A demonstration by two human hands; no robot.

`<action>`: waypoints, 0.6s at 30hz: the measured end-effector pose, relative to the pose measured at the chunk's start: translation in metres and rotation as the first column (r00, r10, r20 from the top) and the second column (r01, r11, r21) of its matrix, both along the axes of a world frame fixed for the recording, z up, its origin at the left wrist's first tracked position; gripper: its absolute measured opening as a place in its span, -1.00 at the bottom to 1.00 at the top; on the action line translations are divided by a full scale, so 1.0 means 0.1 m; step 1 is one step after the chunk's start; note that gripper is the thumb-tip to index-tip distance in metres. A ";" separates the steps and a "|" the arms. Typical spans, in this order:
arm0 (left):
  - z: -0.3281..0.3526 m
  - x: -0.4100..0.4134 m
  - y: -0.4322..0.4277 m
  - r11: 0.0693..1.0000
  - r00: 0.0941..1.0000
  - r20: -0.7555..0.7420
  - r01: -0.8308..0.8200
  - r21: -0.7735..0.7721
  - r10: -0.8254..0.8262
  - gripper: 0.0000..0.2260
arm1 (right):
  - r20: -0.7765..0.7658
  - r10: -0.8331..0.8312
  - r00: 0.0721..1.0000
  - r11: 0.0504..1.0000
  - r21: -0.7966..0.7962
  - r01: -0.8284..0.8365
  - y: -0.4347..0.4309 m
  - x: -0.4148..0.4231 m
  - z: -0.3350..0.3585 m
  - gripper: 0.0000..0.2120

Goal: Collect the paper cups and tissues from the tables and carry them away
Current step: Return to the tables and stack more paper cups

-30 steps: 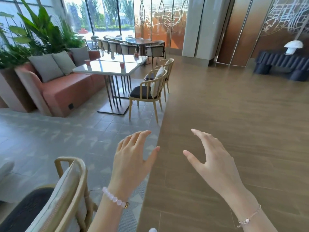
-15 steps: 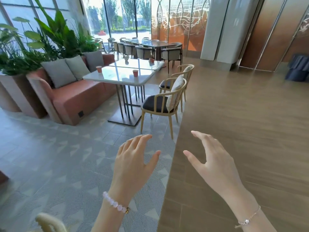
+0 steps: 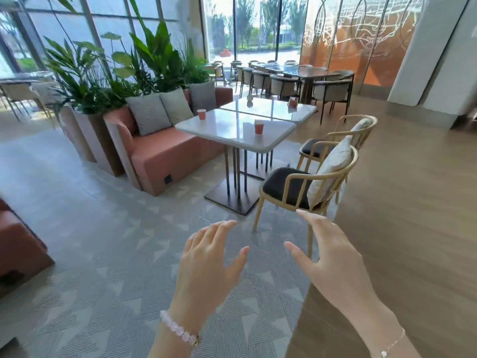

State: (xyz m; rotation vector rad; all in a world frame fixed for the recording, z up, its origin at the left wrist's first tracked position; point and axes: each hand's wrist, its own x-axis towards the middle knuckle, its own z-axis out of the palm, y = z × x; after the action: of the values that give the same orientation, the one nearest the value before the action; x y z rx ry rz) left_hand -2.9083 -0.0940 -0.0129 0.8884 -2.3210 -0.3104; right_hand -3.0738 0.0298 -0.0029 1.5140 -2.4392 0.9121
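- On the near table (image 3: 227,131), the sofa-side cup (image 3: 201,114) and the chair-side cup (image 3: 258,127) stand upright, mouths up.
- Far table (image 3: 271,111): possibly another cup (image 3: 292,102), blurred.
- Left hand (image 3: 206,267) and right hand (image 3: 333,257): fingers spread, empty.

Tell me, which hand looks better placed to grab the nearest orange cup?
Probably the left hand: both are open and empty, but a chair stands between the right hand and the cup.

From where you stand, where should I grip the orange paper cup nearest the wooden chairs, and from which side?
Grip the cup round its side wall just below the rim. It stands upright, with nothing beside it, near the edge of the near table that faces the wooden chair, so reaching from that edge with the open right hand looks easiest.
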 end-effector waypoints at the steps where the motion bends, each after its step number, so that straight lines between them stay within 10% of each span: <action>1: -0.01 -0.09 -0.12 1.000 1.000 0.003 -0.021 0.006 0.021 -0.59 | -0.002 0.021 1.000 1.000 0.004 -0.021 -0.15 -0.13 0.00 -0.37; 18: -0.16 -1.50 -2.81 0.989 0.989 -0.021 -0.146 -0.003 0.145 -0.61 | 0.016 0.117 0.993 0.993 -0.005 -0.117 -2.94 -1.60 -0.17 -0.47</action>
State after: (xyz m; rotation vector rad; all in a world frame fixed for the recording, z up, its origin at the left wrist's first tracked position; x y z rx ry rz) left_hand -3.0585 -0.3751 -0.0290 1.0414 -2.2227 -0.2516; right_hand -3.2342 -0.2641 -0.0202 1.6704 -2.3788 0.9525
